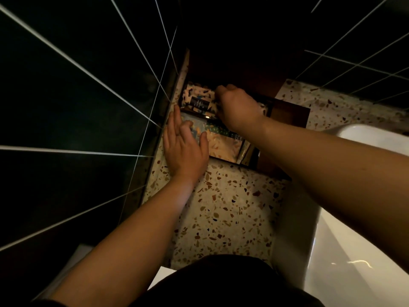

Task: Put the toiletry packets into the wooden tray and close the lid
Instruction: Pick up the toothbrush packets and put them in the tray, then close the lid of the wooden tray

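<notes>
While the lid (232,69) stood open against the dark tiles, the packets (200,100) already lay in the wooden tray (287,114) on the terrazzo counter (225,207). Left hand (184,147) was flat and open, pressing a near packet. Right hand (236,105) was curled at a far packet; actual grip not visible. Packets looked light, thin, floppy, probably slick, so best pinched by an edge. Tray's right side was hidden under the forearm, labels unreadable.
</notes>
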